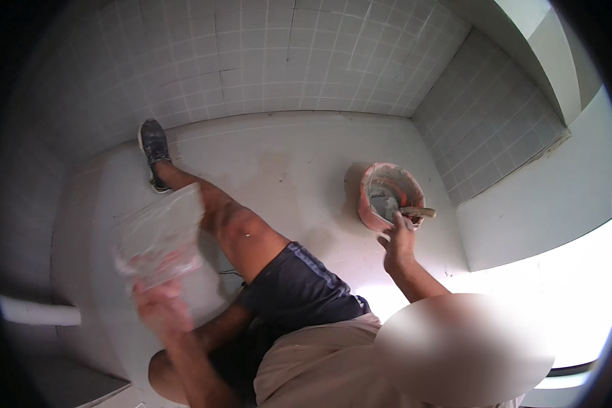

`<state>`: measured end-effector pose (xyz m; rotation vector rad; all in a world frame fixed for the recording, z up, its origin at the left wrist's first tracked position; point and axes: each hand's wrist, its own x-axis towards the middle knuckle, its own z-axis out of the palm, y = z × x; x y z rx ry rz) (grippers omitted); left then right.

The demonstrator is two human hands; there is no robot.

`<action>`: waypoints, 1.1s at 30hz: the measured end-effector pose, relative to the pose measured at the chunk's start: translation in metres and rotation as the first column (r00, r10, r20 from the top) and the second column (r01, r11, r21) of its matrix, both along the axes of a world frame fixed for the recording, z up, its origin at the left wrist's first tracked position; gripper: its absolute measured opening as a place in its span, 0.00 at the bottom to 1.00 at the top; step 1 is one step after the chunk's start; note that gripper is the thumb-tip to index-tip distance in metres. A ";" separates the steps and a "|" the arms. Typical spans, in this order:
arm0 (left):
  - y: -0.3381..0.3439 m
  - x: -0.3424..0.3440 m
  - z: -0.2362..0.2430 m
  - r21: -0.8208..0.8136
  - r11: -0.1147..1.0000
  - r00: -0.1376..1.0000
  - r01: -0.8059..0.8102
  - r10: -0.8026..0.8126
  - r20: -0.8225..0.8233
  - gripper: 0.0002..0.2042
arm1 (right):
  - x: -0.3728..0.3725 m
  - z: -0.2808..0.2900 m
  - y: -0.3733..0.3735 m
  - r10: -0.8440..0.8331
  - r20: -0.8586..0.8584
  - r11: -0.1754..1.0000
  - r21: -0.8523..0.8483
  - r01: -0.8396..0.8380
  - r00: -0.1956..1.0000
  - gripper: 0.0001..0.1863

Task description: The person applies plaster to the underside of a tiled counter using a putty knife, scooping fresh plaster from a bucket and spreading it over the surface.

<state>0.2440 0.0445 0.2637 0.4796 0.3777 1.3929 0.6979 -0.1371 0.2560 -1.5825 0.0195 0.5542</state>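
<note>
My left hand (164, 306), smeared by motion, is closed on the lower edge of a flat, pale, roughly rectangular board (160, 234). The board is tilted up and streaked with grey and pinkish smears; its exact kind is unclear. My right hand (400, 246) is at the near side of a reddish bucket (372, 212) caked with grey. Its thumb stands apart and its fingertips meet the end of a wooden tool handle (420, 212) lying across the rim. Inside the bucket is grey mortar-like paste (384, 202); the tool's head is hidden.
A tiled wall (251, 61) runs along the far side, meeting another tiled wall (489, 129) at right. My outstretched leg ends in a dark shoe (155, 146) near the wall. A white pipe (41, 311) juts out at left. The floor (279, 163) is smooth and grey.
</note>
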 end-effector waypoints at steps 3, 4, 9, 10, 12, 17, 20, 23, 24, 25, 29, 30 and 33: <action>-0.015 -0.056 0.025 -0.218 0.923 0.949 -0.317 0.307 -0.076 0.30 | 0.039 -0.042 -0.037 -0.209 -0.074 0.963 -0.189 0.192 0.975 0.31; -0.025 -0.089 0.014 -0.152 0.930 0.941 -0.335 0.323 -0.101 0.30 | 0.047 -0.045 -0.045 -0.281 -0.122 0.935 -0.258 0.243 0.952 0.29; -0.075 -0.142 0.033 -0.190 0.765 0.786 -0.615 0.576 -0.224 0.29 | 0.084 -0.089 -0.065 -0.035 -0.190 0.983 0.172 0.069 0.981 0.28; -0.081 -0.162 0.022 -0.161 0.755 0.764 -0.635 0.585 -0.272 0.30 | 0.084 -0.094 -0.063 -0.052 -0.111 0.985 0.160 0.069 0.992 0.25; -0.106 -0.249 -0.038 -0.097 0.900 0.905 -0.424 0.417 -0.085 0.32 | 0.081 -0.095 -0.052 -0.047 -0.107 0.985 0.162 0.064 0.993 0.22; -0.166 -0.252 -0.107 -0.014 0.936 0.932 -0.352 0.351 0.089 0.28 | 0.112 -0.110 -0.060 0.059 -0.065 0.984 0.174 -0.047 0.996 0.20; -0.203 -0.235 -0.113 -0.036 0.884 0.883 -0.466 0.467 0.048 0.25 | 0.121 -0.120 -0.044 0.103 -0.023 0.974 0.205 -0.096 0.994 0.15; -0.196 -0.250 -0.088 -0.070 0.806 0.808 -0.588 0.581 -0.092 0.28 | 0.086 -0.102 0.010 0.297 0.013 0.939 0.175 -0.295 0.955 0.15; -0.211 -0.262 -0.080 -0.073 0.759 0.759 -0.647 0.633 -0.155 0.30 | 0.067 -0.107 0.024 0.314 0.014 0.941 0.131 -0.313 0.949 0.13; -0.229 -0.275 -0.072 -0.074 0.701 0.697 -0.710 0.683 -0.217 0.31 | 0.048 -0.108 0.038 0.339 0.016 0.937 0.085 -0.339 0.941 0.11; -0.300 -0.284 -0.054 0.005 0.804 0.802 -0.595 0.593 -0.068 0.27 | -0.004 -0.113 0.081 0.527 0.073 0.847 0.035 -0.530 0.847 0.11; -0.307 -0.269 -0.040 0.113 0.833 0.838 -0.542 0.545 0.005 0.27 | -0.017 -0.104 0.101 0.559 0.068 0.826 0.051 -0.562 0.827 0.11; -0.370 -0.266 -0.004 0.101 0.722 0.722 -0.685 0.691 -0.039 0.27 | -0.088 -0.103 0.127 0.628 0.069 0.777 0.004 -0.630 0.775 0.14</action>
